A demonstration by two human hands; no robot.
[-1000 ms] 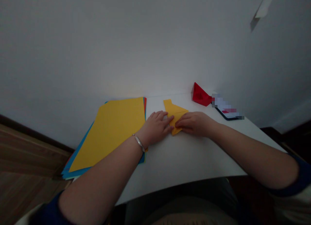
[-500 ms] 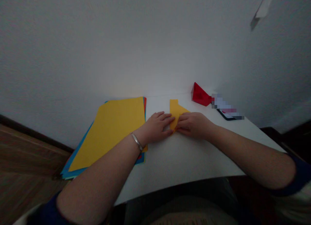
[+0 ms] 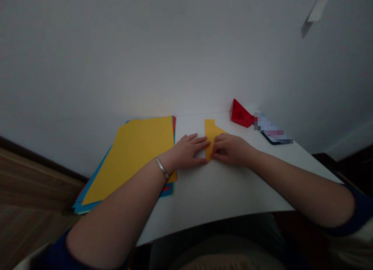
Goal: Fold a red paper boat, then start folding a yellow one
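Observation:
A small folded piece of yellow paper [image 3: 209,130] lies on the white table [image 3: 198,200]. My left hand [image 3: 190,151] rests flat with its fingers spread, their tips touching the paper's left edge. At the paper's right side, my right hand [image 3: 230,149] has its fingers bent together in a pinch on the lower part. The paper's right flap is partly covered by that hand, so its full shape is hidden.
On the left lies a stack of coloured sheets [image 3: 140,145], yellow on top. A red folded paper shape [image 3: 241,115] stands at the back right, next to a dark-edged flat object [image 3: 275,139] that is partly blurred out. The wall [image 3: 186,52] borders the table's back.
The yellow paper has shifted slightly to the right. My left fingers have spread a little more, and my right fingers have eased slightly upward along the paper's edge.

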